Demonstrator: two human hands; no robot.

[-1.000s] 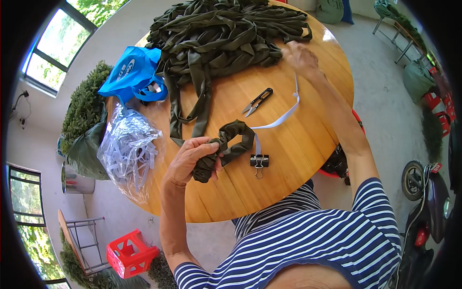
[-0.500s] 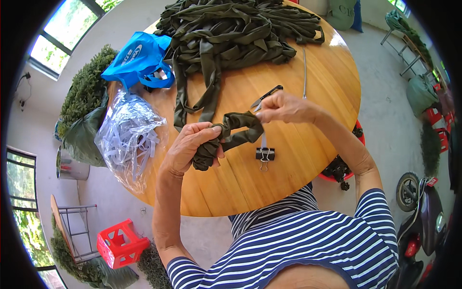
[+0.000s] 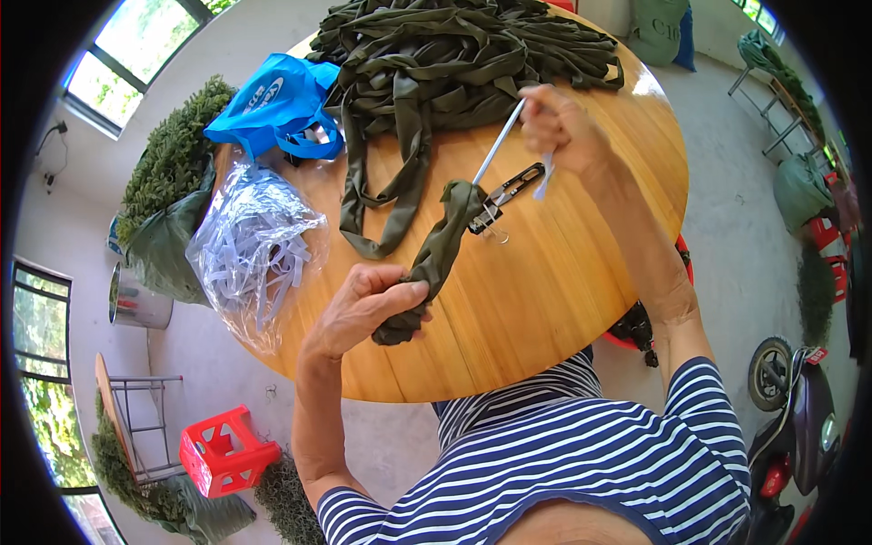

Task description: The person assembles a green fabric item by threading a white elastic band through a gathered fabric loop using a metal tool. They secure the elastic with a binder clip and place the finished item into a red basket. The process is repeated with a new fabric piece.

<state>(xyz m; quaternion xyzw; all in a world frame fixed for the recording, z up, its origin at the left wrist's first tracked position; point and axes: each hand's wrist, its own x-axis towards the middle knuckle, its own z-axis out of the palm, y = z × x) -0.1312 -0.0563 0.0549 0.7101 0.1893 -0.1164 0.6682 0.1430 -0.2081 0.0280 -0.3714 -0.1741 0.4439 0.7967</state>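
My left hand grips the bunched lower end of a dark green fabric tube. The tube slants up and away, and its top end is loose. Out of that end a narrow white elastic strip runs tight to my right hand, which is raised, blurred and closed on it. A short tail of the strip hangs below this hand. A black binder clip with wire handles sits against the tube's top end. Partly behind the clip, black thread snips lie on the table.
A large heap of dark green fabric strips covers the far side of the round wooden table. A blue bag and a clear plastic bag of white strips lie at left. A red stool stands on the floor.
My right hand has moved up and away, drawing the strip out taut. The fabric tube has gone from a loop to a straighter length, and the binder clip has risen to its end.
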